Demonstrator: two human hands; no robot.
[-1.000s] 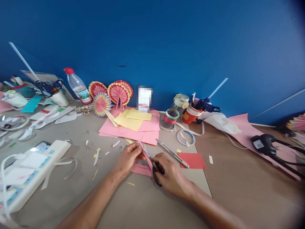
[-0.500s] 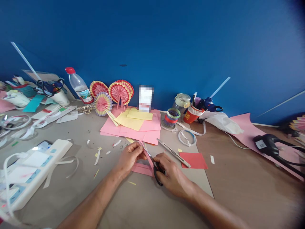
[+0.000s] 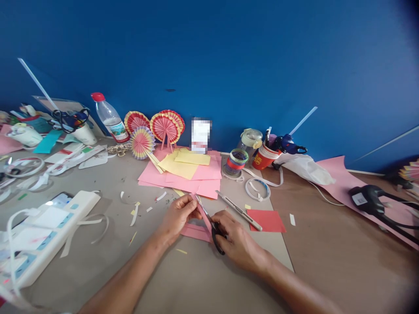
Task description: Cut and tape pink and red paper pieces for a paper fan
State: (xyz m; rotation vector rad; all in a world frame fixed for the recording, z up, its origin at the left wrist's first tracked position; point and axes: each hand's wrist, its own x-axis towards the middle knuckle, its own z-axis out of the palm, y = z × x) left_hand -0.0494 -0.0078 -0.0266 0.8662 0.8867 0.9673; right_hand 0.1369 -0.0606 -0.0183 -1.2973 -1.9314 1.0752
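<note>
Black-handled scissors (image 3: 214, 235), partly behind right hand (image 3: 236, 239)

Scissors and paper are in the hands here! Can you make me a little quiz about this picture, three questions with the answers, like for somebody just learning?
1. True or false: the right hand holds the scissors.
2. Pick one. What colour is the paper that the left hand pinches?
a) yellow
b) pink
c) green
3. Fill the gap: the clear bottle has a ____ cap.

Key: 1 true; 2 b; 3 red.
</note>
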